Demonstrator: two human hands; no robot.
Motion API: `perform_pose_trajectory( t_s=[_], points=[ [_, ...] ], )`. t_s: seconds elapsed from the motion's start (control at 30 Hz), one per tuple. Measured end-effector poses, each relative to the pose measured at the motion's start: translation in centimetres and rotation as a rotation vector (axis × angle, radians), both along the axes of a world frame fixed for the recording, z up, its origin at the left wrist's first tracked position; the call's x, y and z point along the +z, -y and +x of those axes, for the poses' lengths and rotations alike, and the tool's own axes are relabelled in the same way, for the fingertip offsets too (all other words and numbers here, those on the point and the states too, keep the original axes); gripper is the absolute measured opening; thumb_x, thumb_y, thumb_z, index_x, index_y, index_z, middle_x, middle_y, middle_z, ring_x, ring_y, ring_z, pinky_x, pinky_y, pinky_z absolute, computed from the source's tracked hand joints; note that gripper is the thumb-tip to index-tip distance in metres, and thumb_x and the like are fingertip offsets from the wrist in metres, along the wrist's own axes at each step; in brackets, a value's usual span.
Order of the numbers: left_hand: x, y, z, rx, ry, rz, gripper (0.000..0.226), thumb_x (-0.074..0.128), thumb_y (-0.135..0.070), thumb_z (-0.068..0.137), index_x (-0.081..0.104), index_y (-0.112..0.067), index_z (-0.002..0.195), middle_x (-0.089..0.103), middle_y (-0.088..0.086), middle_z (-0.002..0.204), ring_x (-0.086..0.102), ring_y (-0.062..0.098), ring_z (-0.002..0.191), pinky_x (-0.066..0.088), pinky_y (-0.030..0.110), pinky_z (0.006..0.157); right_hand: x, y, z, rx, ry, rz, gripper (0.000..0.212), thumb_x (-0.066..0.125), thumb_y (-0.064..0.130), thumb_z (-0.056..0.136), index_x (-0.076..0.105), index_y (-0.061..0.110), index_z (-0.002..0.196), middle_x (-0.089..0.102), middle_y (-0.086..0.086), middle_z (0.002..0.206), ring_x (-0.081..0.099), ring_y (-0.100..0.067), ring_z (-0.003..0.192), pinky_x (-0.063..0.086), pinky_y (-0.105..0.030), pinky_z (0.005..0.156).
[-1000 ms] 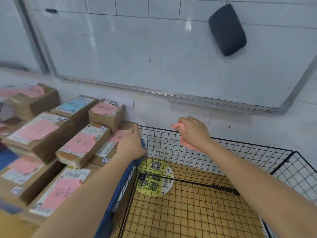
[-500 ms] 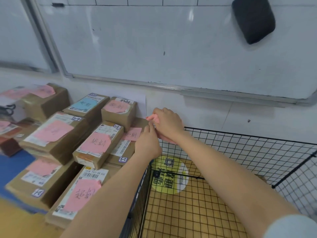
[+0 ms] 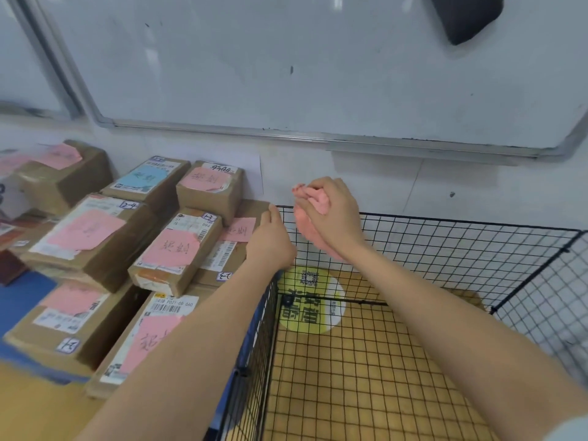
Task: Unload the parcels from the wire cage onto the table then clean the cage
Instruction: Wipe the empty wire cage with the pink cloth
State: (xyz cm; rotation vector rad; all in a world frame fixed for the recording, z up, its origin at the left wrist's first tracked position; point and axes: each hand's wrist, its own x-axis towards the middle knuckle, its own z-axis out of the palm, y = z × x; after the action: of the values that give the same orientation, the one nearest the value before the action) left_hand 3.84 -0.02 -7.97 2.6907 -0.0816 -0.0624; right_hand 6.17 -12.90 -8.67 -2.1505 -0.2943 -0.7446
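Wiping is where you are: your right grip (image 3: 331, 218) is curled tight round a bunched pink cloth (image 3: 305, 232), and the cloth sits against the top wire of the black wire cage (image 3: 445, 221), at the back panel close to the back-left corner.

Agreed, and your left grip (image 3: 270, 240) holds nothing that I can see. Its fingers lie fairly straight at that same corner, with the fingertips against the edge of a cardboard parcel. I cannot tell whether your palm touches the wire below it.

Your two grips are just beside each other, left one lower and nearer you.

Your parcels (image 3: 171, 249) are out on the counter (image 3: 19, 300), just left of the cage, stacked in a couple of layers on its blue top. Most carry a pink note with handwriting; one at the back, the parcel with the blue note (image 3: 143, 179), lies flat beside a smaller box.

Through the mesh bottom you look down on yellow floor tiles, and a round yellow-green sticker (image 3: 310, 300) with a QR code shows under the back-left corner.

Above your grips a whiteboard (image 3: 286, 58) hangs on the wall, and a dark eraser (image 3: 467, 14) clings to it at the upper right, partly cut off by the edge of the view.
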Motion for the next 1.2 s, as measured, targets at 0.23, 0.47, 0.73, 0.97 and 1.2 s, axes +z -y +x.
perform_pose_trajectory(
  t_s=[0.23, 0.47, 0.73, 0.97, 1.2],
  points=[
    [-0.3, -0.4, 0.4, 0.039, 0.015, -0.156, 0.072, 0.044, -0.005, 0.093, 0.004, -0.009, 0.152, 0.018, 0.011, 0.154, 0.032, 0.030, 0.136, 0.037, 0.038, 0.100, -4.6, 0.6, -0.1, -0.075, 0.241, -0.360, 0.032, 0.067, 0.042, 0.083, 0.063, 0.018, 0.103, 0.057, -0.005, 0.102, 0.054, -0.022, 0.095, 0.047, -0.044, 0.083],
    [-0.2, -0.1, 0.4, 0.062, 0.037, -0.240, 0.062, 0.039, -0.015, 0.098, 0.009, -0.006, 0.152, 0.020, 0.013, 0.155, 0.029, 0.028, 0.138, 0.030, 0.035, 0.104, -8.3, 0.0, -1.8, 0.010, -0.080, -0.356, 0.057, 0.069, 0.037, 0.080, 0.046, 0.019, 0.129, 0.043, 0.001, 0.125, 0.036, -0.014, 0.115, 0.039, -0.034, 0.101],
    [-0.6, 0.1, 0.9, 0.101, 0.032, -0.319, 0.053, 0.030, -0.021, 0.102, 0.017, -0.004, 0.150, 0.022, 0.015, 0.154, 0.025, 0.025, 0.141, 0.023, 0.030, 0.108, -8.9, -2.9, -2.9, -0.059, -0.413, 0.411, 0.044, 0.067, 0.042, 0.086, 0.041, 0.028, 0.119, 0.064, 0.014, 0.102, 0.066, -0.003, 0.088, 0.048, -0.012, 0.064],
    [-0.5, 0.2, 1.2, 0.153, 0.019, -0.406, 0.035, 0.026, -0.024, 0.103, 0.050, -0.010, 0.124, 0.045, 0.015, 0.139, 0.037, 0.028, 0.132, 0.029, 0.034, 0.099, -5.8, -5.4, -1.7, -0.174, -0.295, 0.332, 0.032, 0.063, 0.043, 0.088, 0.047, 0.042, 0.116, 0.053, 0.016, 0.101, 0.055, -0.002, 0.079, 0.047, -0.019, 0.060],
    [0.6, 0.6, 0.1, 0.140, 0.065, -0.437, 0.065, 0.008, -0.049, 0.100, 0.053, -0.013, 0.129, 0.051, 0.014, 0.136, 0.044, 0.027, 0.127, 0.030, 0.038, 0.105, -4.6, -6.1, -1.2, -0.333, -0.310, 0.122, 0.023, 0.055, 0.051, 0.087, 0.047, 0.033, 0.101, 0.050, 0.006, 0.101, 0.060, -0.018, 0.076, 0.053, -0.036, 0.066]
  ],
)
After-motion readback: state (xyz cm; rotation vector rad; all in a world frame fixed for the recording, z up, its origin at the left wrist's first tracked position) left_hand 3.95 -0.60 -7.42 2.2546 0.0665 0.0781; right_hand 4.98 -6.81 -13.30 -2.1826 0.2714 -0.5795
